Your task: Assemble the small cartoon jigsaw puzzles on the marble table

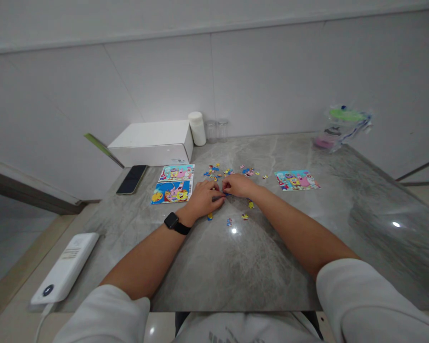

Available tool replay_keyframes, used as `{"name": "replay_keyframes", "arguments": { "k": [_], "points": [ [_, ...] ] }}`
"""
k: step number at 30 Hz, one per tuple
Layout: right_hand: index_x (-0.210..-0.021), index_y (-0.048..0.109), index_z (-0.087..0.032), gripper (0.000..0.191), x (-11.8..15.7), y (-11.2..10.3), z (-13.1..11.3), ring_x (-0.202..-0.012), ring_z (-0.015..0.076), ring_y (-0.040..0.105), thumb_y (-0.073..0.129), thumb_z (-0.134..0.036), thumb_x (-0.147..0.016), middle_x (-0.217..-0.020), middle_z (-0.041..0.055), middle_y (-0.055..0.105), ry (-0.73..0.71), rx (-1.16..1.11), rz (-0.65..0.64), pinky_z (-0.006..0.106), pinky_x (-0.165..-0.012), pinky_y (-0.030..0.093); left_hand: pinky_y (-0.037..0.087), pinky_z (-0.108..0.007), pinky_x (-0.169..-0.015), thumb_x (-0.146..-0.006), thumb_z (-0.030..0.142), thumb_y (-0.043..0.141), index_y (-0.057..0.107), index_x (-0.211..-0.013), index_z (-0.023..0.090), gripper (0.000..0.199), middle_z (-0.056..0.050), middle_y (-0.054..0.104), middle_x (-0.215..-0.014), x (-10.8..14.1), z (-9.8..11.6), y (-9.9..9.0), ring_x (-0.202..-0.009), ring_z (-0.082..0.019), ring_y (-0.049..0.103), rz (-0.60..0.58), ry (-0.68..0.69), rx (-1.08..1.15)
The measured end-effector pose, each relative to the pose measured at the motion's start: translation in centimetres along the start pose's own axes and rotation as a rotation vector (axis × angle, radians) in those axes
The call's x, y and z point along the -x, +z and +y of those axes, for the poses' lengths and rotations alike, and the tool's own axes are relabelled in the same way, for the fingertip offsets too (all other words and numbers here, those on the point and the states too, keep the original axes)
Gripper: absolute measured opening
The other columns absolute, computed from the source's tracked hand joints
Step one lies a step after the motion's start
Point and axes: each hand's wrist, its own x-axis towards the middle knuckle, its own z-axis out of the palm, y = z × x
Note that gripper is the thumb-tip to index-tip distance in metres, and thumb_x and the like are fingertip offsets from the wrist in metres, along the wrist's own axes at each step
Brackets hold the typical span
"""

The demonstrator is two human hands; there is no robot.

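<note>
My left hand (205, 198), with a black watch (176, 223) on its wrist, and my right hand (238, 185) meet over the middle of the table. The fingertips of both are pinched around a small blue jigsaw piece (226, 193), mostly hidden by the fingers. Loose jigsaw pieces (249, 171) are scattered just beyond the hands. Closer to me lie a yellow piece (250, 205), another yellowish piece (245, 216) and a bluish piece (229, 222). One more piece (210, 217) sits below my left hand.
Cartoon picture cards (172, 192) lie left of my hands, and a similar card (296, 180) lies right. Further out are a phone (132, 179), white box (153, 143), white bottle (197, 129), clear glasses (217, 131), plastic bag (343, 127) and white power bank (66, 267) with cable.
</note>
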Motion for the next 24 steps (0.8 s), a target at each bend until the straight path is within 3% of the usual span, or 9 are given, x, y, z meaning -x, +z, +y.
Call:
{"name": "replay_keyframes", "arguments": {
  "k": [16,21,24],
  "points": [
    [-0.103,0.083,-0.021,0.016,-0.1,-0.2,0.4,-0.093,0.0196,0.072,0.070,-0.020,-0.092,-0.101,0.0052,0.083,0.030,0.053,0.002,0.026,-0.079,0.047,0.050,-0.044,-0.096,-0.098,0.033,0.069,0.083,-0.114,0.029,0.021,-0.007,0.072,-0.113,-0.1,-0.4,0.0,-0.107,-0.025,0.065,0.004,0.009,0.026],
    [-0.103,0.082,-0.020,0.015,-0.2,-0.4,0.9,-0.092,0.0191,0.073,0.072,-0.023,-0.092,-0.101,0.0055,0.083,0.035,0.036,-0.004,0.025,-0.076,0.046,0.052,-0.042,-0.096,-0.098,0.030,0.068,0.080,-0.110,0.024,0.017,-0.008,0.073,-0.112,-0.1,-1.3,-0.4,-0.106,-0.026,0.066,0.087,-0.113,0.007],
    [-0.102,0.081,-0.021,0.014,0.0,-0.4,0.8,-0.090,0.0183,0.073,0.074,-0.023,-0.091,-0.099,0.0042,0.082,0.027,0.020,-0.028,0.025,-0.074,0.046,0.052,-0.043,-0.094,-0.096,0.031,0.070,0.079,-0.111,0.023,0.018,-0.009,0.072,-0.112,0.1,-1.3,-0.5,-0.105,-0.027,0.065,0.063,-0.185,-0.061]
  ]
}}
